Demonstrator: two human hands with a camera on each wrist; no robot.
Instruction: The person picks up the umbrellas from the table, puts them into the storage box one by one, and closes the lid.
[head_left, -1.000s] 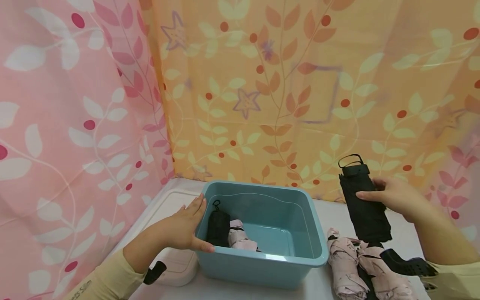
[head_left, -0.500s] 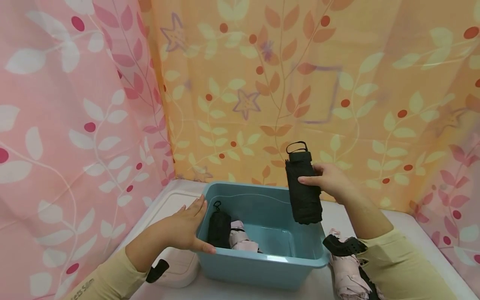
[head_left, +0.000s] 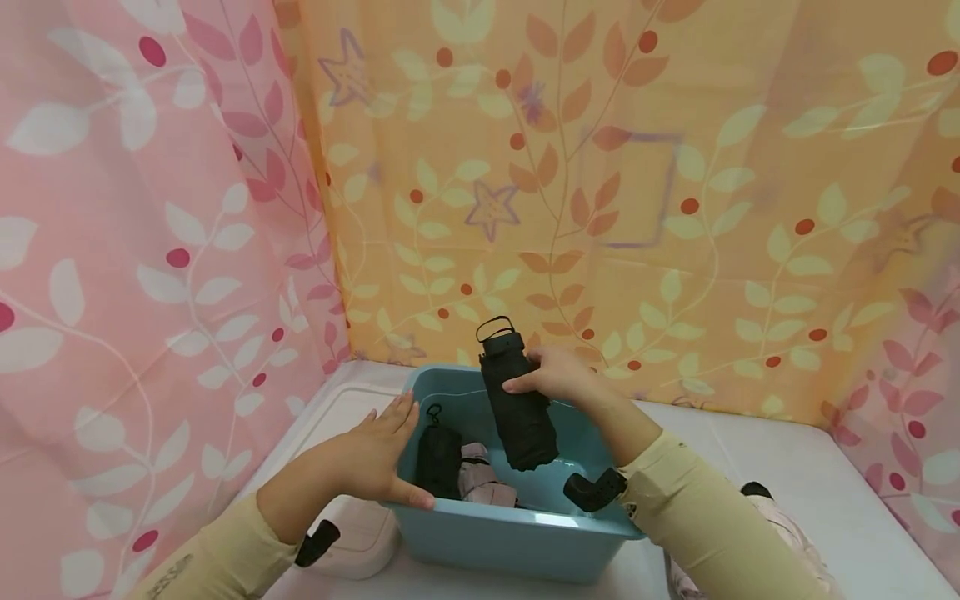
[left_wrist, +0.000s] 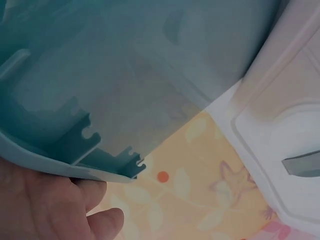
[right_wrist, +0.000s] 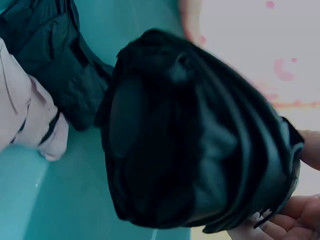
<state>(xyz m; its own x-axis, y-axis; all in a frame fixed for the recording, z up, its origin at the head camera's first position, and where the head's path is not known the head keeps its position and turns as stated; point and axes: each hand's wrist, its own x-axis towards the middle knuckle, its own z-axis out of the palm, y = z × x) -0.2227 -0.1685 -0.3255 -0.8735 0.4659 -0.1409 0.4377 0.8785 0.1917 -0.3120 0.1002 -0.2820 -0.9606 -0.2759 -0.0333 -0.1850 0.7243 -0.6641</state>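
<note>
A folded black umbrella [head_left: 519, 408] with a wrist loop at its top tilts over the blue plastic bin [head_left: 510, 537], gripped near its handle by my right hand [head_left: 562, 377]. In the right wrist view the umbrella [right_wrist: 200, 145] fills the middle, fingers at its far end. Inside the bin, at the left, another black folded umbrella [head_left: 438, 461] lies beside a pale pink folded umbrella [head_left: 483, 477]. My left hand [head_left: 367, 454] rests on the bin's left rim with fingers extended. In the left wrist view that hand [left_wrist: 55, 205] touches the rim from outside.
A white lid [head_left: 356, 542] lies on the white table left of the bin and partly under my left arm. To the right, more pale pink umbrellas [head_left: 783, 525] are partly hidden by my right sleeve. Patterned curtains [head_left: 600, 208] close off the back and left.
My right hand has carried the black umbrella leftward from above the pink umbrellas on the table, then down over the bin's opening. My left hand has stayed on the rim.
</note>
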